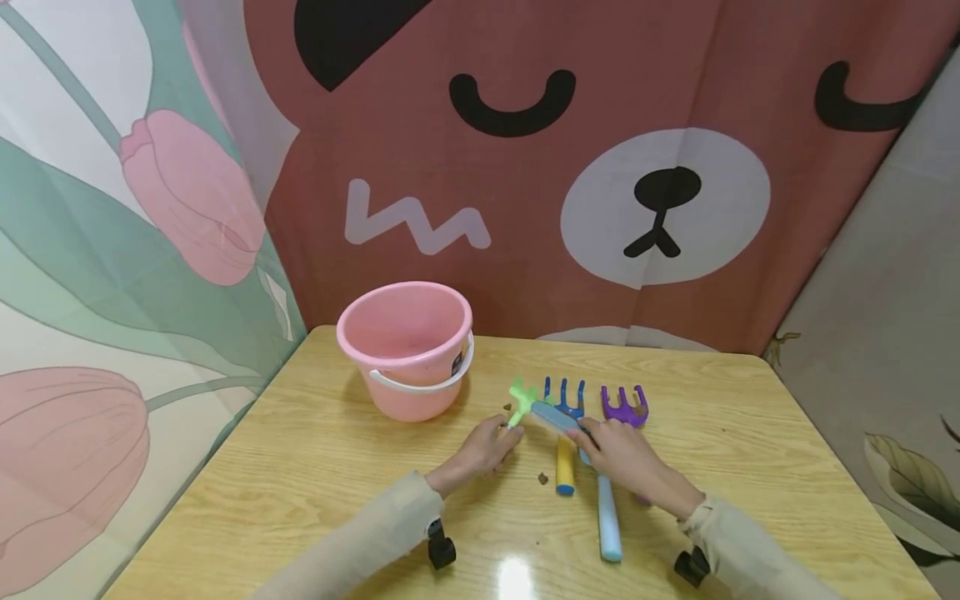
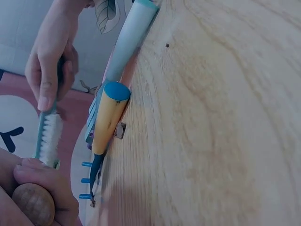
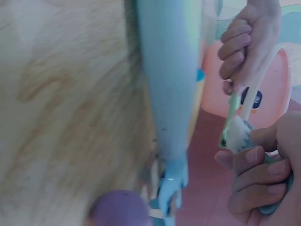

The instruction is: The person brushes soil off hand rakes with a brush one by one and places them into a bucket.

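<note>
My left hand (image 1: 483, 447) grips a small light green hand rake (image 1: 521, 398); in the left wrist view the round brown end of its handle (image 2: 33, 203) shows in the fist. A blue-grey brush (image 1: 553, 417) with white bristles (image 2: 51, 136) is held in my right hand (image 1: 626, 457), its bristles against or very close to the green prongs. Under and beside the right hand lie a blue rake with a yellow handle (image 1: 565, 467), a tool with a light blue handle (image 1: 609, 521) and a purple rake (image 1: 626, 408). The right hand hides parts of these tools.
A pink bucket (image 1: 405, 392) with a white handle (image 1: 420, 387) stands at the back left of the wooden table (image 1: 300, 467). Small brown bits (image 1: 543, 478) lie near the yellow handle. Printed cloth (image 1: 525, 183) hangs behind the table.
</note>
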A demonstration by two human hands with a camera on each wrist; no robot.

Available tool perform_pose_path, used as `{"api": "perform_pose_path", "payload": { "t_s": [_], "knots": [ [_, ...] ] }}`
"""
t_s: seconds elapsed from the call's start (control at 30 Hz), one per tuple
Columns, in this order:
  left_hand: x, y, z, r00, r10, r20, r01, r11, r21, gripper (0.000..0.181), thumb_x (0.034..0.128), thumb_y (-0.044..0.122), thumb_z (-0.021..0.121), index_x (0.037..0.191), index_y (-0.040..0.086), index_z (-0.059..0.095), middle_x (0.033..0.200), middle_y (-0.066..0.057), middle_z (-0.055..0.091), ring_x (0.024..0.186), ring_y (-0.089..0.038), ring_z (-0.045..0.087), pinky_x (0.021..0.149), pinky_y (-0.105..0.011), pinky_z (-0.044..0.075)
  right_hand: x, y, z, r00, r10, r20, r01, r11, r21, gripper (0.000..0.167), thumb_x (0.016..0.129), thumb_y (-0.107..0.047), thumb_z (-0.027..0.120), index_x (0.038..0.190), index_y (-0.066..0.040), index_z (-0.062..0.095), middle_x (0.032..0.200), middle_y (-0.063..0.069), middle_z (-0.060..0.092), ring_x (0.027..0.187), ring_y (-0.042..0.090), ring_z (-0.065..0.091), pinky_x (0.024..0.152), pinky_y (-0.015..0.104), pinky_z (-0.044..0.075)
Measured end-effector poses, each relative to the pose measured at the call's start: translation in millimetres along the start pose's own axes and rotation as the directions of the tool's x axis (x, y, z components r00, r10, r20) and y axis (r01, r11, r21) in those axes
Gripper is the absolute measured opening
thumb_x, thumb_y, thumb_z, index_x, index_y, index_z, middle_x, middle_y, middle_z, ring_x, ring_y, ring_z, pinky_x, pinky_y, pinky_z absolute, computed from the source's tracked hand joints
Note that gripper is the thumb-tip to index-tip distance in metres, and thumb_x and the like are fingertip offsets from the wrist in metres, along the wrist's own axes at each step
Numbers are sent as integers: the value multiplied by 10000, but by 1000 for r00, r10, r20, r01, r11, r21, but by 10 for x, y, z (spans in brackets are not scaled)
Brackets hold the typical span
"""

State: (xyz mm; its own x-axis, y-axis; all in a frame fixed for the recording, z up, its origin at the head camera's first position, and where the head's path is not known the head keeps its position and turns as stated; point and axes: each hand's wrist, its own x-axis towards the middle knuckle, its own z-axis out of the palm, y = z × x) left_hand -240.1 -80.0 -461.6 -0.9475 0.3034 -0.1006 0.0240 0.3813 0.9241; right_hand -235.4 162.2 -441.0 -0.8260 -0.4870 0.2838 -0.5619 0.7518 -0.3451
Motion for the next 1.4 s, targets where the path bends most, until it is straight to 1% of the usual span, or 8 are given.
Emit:
{"api": "perform_pose_path", "payload": {
  "t_s": [0.23, 0.4, 0.57, 0.73, 0.83, 0.97, 1.23, 1.4],
  "knots": [
    [-12, -2, -1, 1000, 5, 21, -5, 1000, -4, 197, 1054, 225, 498, 979, 45, 529, 633, -91, 523, 408, -98, 385, 364, -220, 334, 71, -118, -32, 999, -41, -25, 41, 999, 23, 264, 1037, -260, 541, 850, -87, 612, 538, -111, 353, 423, 1, 305, 380, 176, 284],
    [-19, 8, 18, 999, 21, 31, -21, 1000, -22, 205, 1053, 239, 503, 981, 49, 531, 618, -59, 496, 412, -91, 375, 364, -203, 327, 116, -72, 53, 1000, 13, -12, -14, 1000, -17, 286, 1036, -284, 539, 809, -120, 598, 548, -99, 357, 442, 16, 307, 392, 194, 292],
    [-23, -35, -3, 1000, -10, -27, 9, 1000, -29, 196, 1044, 231, 517, 997, 41, 533, 615, -52, 493, 423, -91, 380, 365, -197, 322, 60, -16, 81, 1000, 23, 9, -23, 1000, -20, 275, 1030, -261, 552, 864, -73, 666, 543, -104, 353, 448, 16, 296, 401, 206, 294],
    [-18, -64, -81, 997, -25, -68, 23, 999, -36, 232, 1047, 228, 506, 1117, 9, 541, 613, -46, 491, 433, -96, 389, 375, -201, 340, -28, 0, 14, 1000, -21, 7, 21, 998, -52, 359, 1019, -247, 574, 682, -139, 517, 548, -110, 312, 453, -2, 246, 404, 168, 238],
    [-24, -53, -114, 998, -25, -65, 22, 999, -48, 251, 1050, 225, 499, 1165, 3, 530, 590, -29, 471, 420, -95, 367, 368, -203, 325, -61, 8, -16, 1000, -16, 12, 17, 998, -53, 316, 1011, -247, 589, 785, -36, 652, 537, -105, 294, 437, -3, 208, 389, 152, 211],
    [-37, -27, -109, 999, -17, -51, 15, 1000, -23, 256, 1049, 226, 505, 1164, 0, 539, 561, -9, 453, 408, -91, 360, 356, -200, 313, -8, -3, -4, 1000, -24, -20, 23, 999, -48, 375, 1005, -272, 598, 1118, 75, 685, 513, -108, 318, 411, -3, 230, 370, 168, 237],
    [-51, 7, -44, 998, 22, -54, -18, 998, 66, 252, 1043, 265, 517, 1108, 27, 568, 555, 14, 462, 391, -81, 376, 356, -198, 322, 127, -37, 99, 995, -78, -63, 62, 974, -218, 277, 995, -282, 616, 1051, -30, 716, 524, -117, 325, 408, 23, 294, 353, 174, 234],
    [-46, -36, -69, 997, 19, -80, -10, 993, 118, 218, 1040, 253, 520, 1024, 42, 569, 554, 15, 456, 411, -93, 387, 366, -208, 337, 72, -39, 84, 998, -60, -22, 55, 981, -185, 267, 1000, -265, 607, 1040, -30, 728, 513, -117, 296, 415, 17, 242, 365, 170, 205]
  ]
}}
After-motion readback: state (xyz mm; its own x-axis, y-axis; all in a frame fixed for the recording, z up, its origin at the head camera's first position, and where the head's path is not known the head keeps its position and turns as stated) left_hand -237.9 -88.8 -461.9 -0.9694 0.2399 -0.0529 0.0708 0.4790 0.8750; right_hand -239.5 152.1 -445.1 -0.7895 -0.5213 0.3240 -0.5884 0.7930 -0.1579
